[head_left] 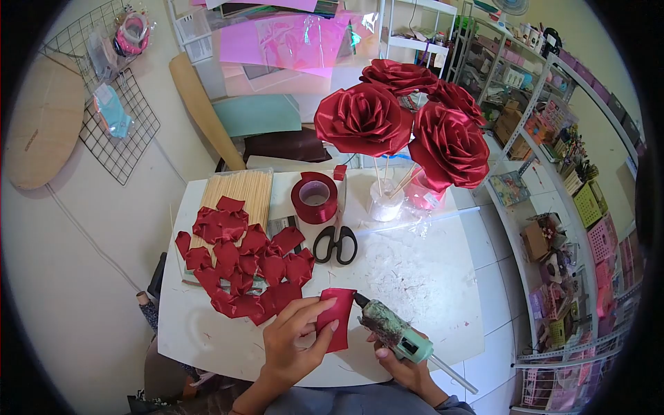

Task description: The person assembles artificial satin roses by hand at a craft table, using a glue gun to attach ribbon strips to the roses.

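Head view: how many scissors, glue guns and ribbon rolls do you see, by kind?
Black-handled steel scissors: 1
Green plastic hot glue gun: 1
Red satin ribbon roll: 1
Total: 3

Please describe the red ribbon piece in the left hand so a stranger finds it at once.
On the white table, near its front edge, the left hand pinches the red ribbon piece. Unlike the folded red petals heaped beside it, it is one flat rectangle, with the glue gun in the right hand at its top corner.
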A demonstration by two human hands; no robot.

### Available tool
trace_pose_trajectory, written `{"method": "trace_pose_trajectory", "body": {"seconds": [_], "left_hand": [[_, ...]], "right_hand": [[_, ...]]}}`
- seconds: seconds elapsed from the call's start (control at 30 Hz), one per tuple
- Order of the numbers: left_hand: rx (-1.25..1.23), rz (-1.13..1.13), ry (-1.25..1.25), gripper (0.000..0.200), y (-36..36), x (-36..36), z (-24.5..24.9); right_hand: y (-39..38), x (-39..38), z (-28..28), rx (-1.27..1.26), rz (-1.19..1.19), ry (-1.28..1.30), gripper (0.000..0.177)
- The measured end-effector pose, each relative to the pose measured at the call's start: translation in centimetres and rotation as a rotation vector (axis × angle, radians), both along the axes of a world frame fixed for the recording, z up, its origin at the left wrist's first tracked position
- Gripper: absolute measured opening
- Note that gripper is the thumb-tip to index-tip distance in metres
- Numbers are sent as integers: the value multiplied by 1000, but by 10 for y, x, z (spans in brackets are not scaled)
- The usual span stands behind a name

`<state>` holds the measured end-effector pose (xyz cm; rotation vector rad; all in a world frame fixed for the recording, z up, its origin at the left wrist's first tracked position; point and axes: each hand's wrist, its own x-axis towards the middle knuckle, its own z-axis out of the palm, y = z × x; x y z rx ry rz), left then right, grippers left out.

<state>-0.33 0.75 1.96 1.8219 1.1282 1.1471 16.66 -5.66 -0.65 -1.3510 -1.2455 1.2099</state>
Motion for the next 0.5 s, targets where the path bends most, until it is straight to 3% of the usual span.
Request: {"method": "trace_pose_trajectory", "body": {"seconds": [0.5], "left_hand": [[74, -25, -11, 34, 0, -1, 0]], "right_hand": [[-2, 0, 5, -124, 0, 22, 28]]}}
